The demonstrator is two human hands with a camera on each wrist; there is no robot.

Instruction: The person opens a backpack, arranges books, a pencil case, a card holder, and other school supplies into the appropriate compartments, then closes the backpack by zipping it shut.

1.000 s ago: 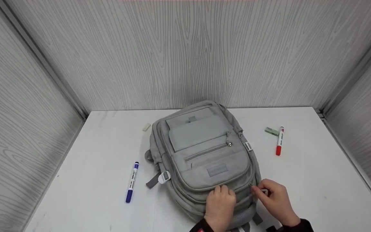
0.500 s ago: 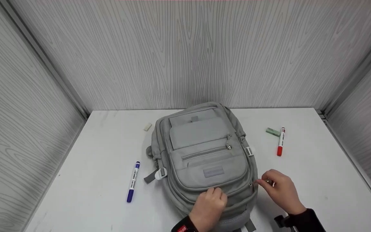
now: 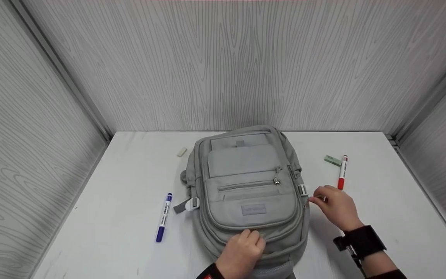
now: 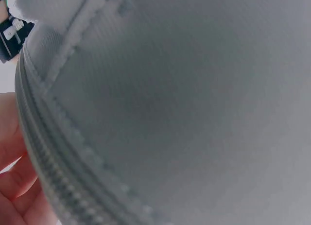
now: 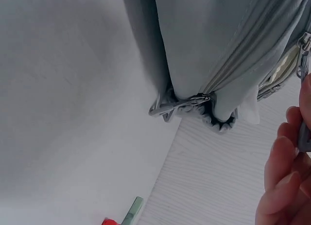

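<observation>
A grey backpack (image 3: pixel 252 161) lies front side up in the middle of the white table. Low on its front, my left hand (image 3: pixel 242 250) grips the fabric by the zipper seam with curled fingers. Up close in the left wrist view, those fingers (image 4: pixel 17 181) sit against the edge beside the zipper teeth (image 4: pixel 58 179). At the bag's right side my right hand (image 3: pixel 337 207) pinches a zipper pull (image 5: pixel 303 62). Behind that slider the zipper gapes, with a pale lining showing in the right wrist view.
Left of the bag lies a blue marker (image 3: pixel 164 217), with a white eraser (image 3: pixel 182 152) farther back. On the right, a red marker (image 3: pixel 343 172) lies against a green eraser (image 3: pixel 332 160). Wood-grain panels (image 3: pixel 246 66) stand at the back and both sides of the table (image 3: pixel 122 186).
My right hand has moved the zipper pull up along the bag's right edge, away from the bottom. My left hand has shifted leftward and down, and the bag has turned slightly straighter.
</observation>
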